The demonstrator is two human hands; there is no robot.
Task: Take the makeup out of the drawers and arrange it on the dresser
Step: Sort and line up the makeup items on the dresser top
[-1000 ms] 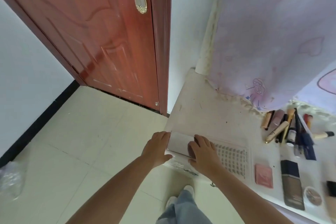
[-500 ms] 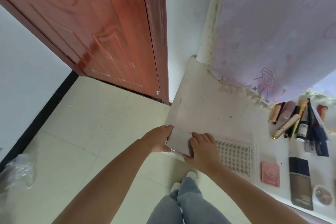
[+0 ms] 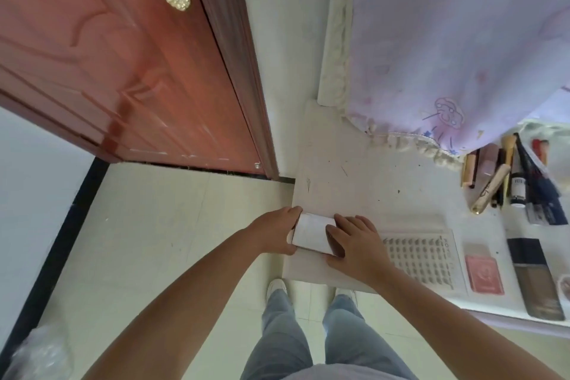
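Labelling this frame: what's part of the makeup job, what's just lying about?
Job:
- white box, held by left hand and right hand
- lash tray
- pink compact
- foundation bottle
- tubes
- dresser top

Lying about:
- door
- plastic bag
- purple cloth

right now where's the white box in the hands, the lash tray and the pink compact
white box (image 3: 311, 233), head view, on its bare top face between the two hands
lash tray (image 3: 424, 254), head view, on the middle of the lash rows
pink compact (image 3: 483, 274), head view, on the middle of its lid
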